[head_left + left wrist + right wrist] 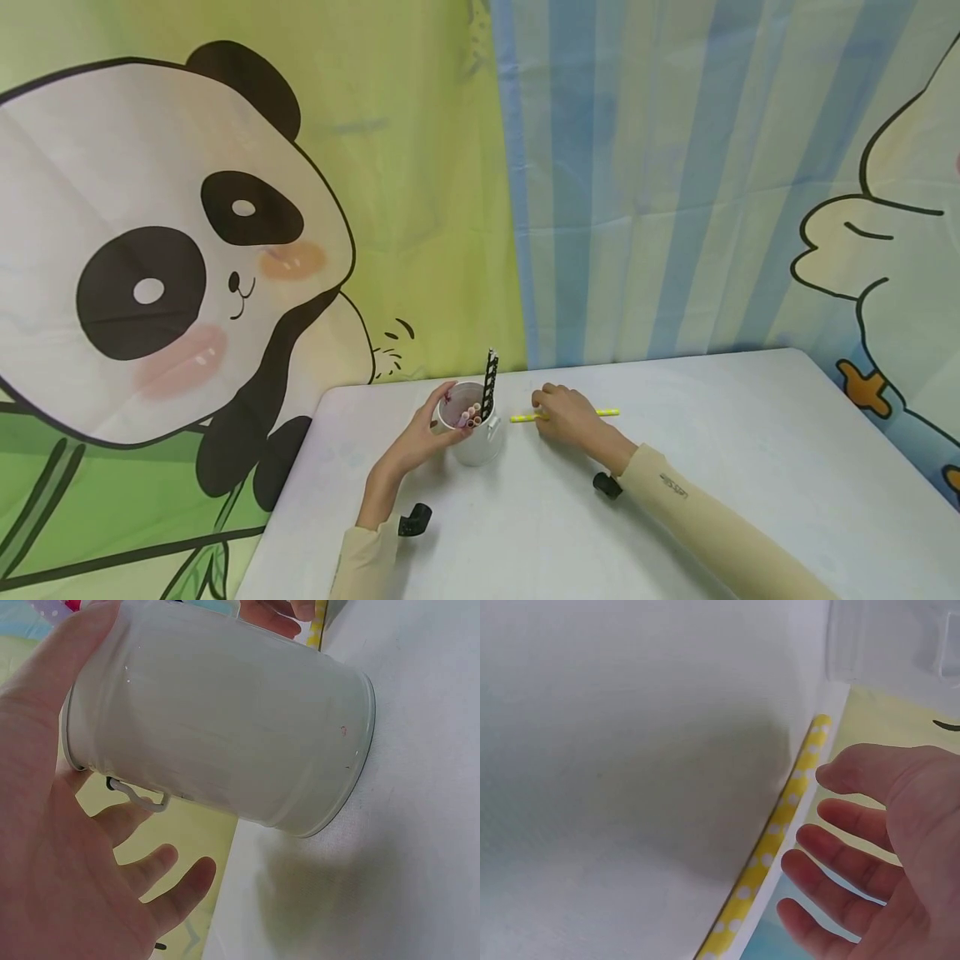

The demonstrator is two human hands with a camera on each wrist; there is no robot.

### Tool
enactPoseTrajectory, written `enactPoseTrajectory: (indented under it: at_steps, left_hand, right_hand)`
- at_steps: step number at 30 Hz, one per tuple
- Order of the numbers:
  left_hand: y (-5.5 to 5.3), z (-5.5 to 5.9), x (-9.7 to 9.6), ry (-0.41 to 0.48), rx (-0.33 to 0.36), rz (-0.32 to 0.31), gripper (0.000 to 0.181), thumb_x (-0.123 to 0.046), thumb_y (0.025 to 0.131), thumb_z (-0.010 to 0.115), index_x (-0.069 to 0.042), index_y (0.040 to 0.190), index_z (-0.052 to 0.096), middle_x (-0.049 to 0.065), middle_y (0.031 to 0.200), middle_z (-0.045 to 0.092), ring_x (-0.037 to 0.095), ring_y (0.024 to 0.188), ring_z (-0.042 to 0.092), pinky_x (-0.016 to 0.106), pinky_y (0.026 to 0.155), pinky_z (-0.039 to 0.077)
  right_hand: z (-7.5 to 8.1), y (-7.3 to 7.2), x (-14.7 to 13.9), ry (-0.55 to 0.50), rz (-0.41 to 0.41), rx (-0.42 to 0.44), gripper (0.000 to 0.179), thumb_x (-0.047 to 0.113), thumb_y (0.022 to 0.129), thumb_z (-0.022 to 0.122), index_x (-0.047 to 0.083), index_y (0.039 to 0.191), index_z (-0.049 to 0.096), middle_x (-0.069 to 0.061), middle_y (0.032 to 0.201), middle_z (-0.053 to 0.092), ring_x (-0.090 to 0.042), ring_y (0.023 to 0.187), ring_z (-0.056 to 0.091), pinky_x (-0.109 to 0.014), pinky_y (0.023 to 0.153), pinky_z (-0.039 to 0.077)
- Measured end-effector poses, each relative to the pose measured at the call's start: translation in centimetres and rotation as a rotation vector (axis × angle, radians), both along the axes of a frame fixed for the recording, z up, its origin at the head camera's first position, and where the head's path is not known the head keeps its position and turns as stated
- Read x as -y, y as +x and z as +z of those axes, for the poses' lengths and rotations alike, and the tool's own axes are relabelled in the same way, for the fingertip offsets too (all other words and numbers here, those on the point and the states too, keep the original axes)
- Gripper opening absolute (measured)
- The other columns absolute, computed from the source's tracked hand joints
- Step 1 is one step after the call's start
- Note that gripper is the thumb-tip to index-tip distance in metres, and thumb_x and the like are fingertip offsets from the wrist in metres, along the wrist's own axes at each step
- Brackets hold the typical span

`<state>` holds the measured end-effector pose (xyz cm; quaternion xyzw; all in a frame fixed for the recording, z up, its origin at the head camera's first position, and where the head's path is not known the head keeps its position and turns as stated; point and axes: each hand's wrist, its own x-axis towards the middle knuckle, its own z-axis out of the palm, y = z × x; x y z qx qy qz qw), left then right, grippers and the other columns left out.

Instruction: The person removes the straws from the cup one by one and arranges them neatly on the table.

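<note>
A small white bucket (pixel 477 448) stands on the table, left of the middle. At its rim my left hand (pixel 414 442) grips it between thumb and forefinger, while the other fingers spread loosely beside the wall in the left wrist view. Black-and-white patterned straws (pixel 490 385) rise from the bucket, and shorter-looking pale pink straws (pixel 470 415) lean inside it. To the right lies a yellow straw with white dots (pixel 769 840). Just over this straw, my right hand (pixel 570 418) hovers with fingers apart and slightly bent; in the right wrist view they do not close round it.
The white table (pixel 525 533) ends at the back against a printed curtain (pixel 622 192) with a panda figure (pixel 247 283). On the bucket's side sits a small wire handle loop (pixel 139 796). Black wrist devices (pixel 416 520) hang below both forearms.
</note>
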<state>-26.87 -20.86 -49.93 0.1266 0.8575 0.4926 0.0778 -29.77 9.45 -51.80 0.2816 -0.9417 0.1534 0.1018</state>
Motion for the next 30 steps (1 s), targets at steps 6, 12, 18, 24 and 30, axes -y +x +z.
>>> enactPoseTrajectory:
  at_steps: [6,12,18,24,30]
  left_hand:
    - [0.2,-0.1,0.2,0.009,0.004,-0.006,0.092,-0.041,0.083,0.081,-0.037,0.157,0.027,0.002,0.16,0.034,0.031,0.152,0.024,0.065,0.119,0.023]
    - [0.2,-0.3,0.3,0.012,-0.002,-0.013,0.091,-0.042,0.084,0.081,-0.038,0.157,0.027,0.001,0.16,0.034,0.03,0.153,0.023,0.065,0.119,0.022]
    - [0.3,-0.3,0.3,-0.001,0.002,-0.009,0.09,-0.042,0.083,0.081,-0.04,0.156,0.027,0.001,0.159,0.035,0.029,0.152,0.024,0.063,0.119,0.025]
    - [0.2,-0.1,0.3,-0.002,-0.003,-0.01,0.091,-0.038,0.084,0.081,-0.037,0.157,0.027,0.002,0.16,0.035,0.031,0.151,0.026,0.063,0.118,0.027]
    - [0.0,-0.1,0.1,0.002,-0.019,-0.016,0.091,-0.037,0.085,0.08,-0.035,0.158,0.026,0.005,0.162,0.032,0.033,0.152,0.024,0.064,0.118,0.027]
  right_hand:
    - [0.4,0.6,0.2,-0.033,-0.009,0.025,0.024,0.021,0.087,0.077,0.008,0.106,0.069,-0.006,0.095,0.064,-0.022,0.079,0.061,-0.04,0.066,0.052]
    - [0.7,1.2,0.1,-0.107,-0.01,0.048,0.026,0.018,0.087,0.077,0.006,0.108,0.069,-0.012,0.099,0.067,-0.025,0.083,0.063,-0.04,0.069,0.053]
    - [0.9,1.7,0.0,-0.148,-0.018,0.032,0.026,0.018,0.087,0.074,0.006,0.11,0.069,-0.012,0.102,0.068,-0.025,0.086,0.063,-0.04,0.072,0.053]
    - [1.8,2.7,0.1,-0.195,-0.013,0.006,0.028,0.018,0.088,0.073,0.007,0.113,0.068,-0.01,0.106,0.069,-0.025,0.093,0.065,-0.04,0.078,0.055]
    - [2.9,3.9,0.6,-0.241,-0.016,0.058,0.028,0.019,0.09,0.073,0.008,0.115,0.068,-0.007,0.11,0.068,-0.022,0.099,0.065,-0.04,0.085,0.055]
